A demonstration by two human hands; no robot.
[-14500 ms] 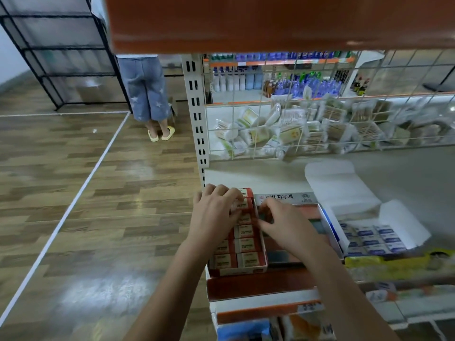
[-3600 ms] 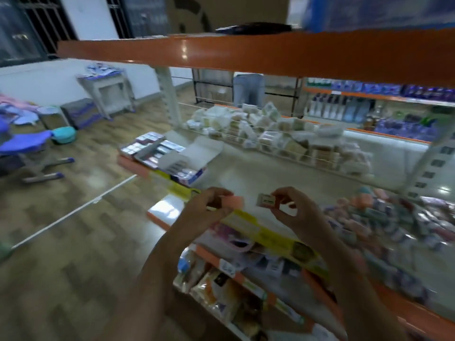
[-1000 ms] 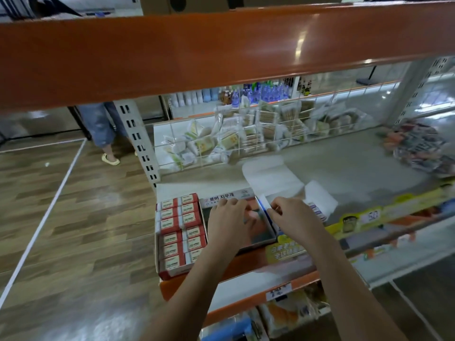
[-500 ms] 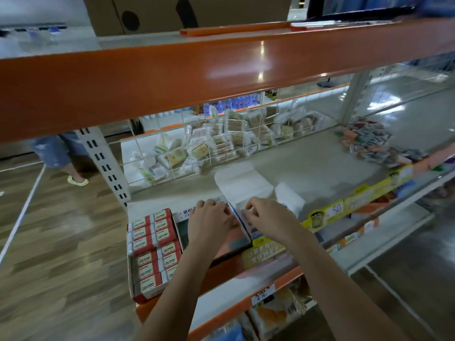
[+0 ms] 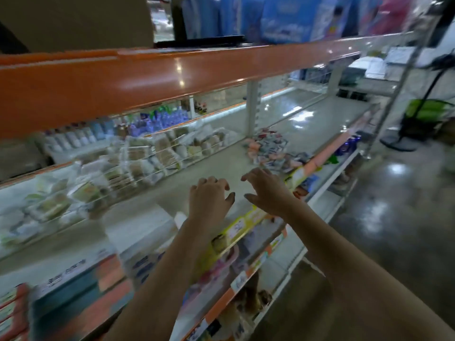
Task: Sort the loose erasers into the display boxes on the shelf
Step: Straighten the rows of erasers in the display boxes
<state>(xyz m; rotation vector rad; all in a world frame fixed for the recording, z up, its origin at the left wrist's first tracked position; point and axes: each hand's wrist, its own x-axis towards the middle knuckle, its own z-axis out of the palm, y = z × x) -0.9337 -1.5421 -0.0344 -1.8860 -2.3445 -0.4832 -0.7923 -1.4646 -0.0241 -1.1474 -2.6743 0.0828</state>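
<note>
Beyond both hands, up the shelf (image 5: pixel 221 166) to their right, lies the heap of loose erasers (image 5: pixel 269 150). Left hand (image 5: pixel 209 200) and right hand (image 5: pixel 267 190) hover over bare shelf with fingers loosely spread and nothing in them, probably free to gather more. Behind the left forearm sit the display boxes (image 5: pixel 81 286), blurred.

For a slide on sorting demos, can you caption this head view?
Both empty hands, left hand and right hand, reach over the shelf toward the pile of loose erasers.
</note>
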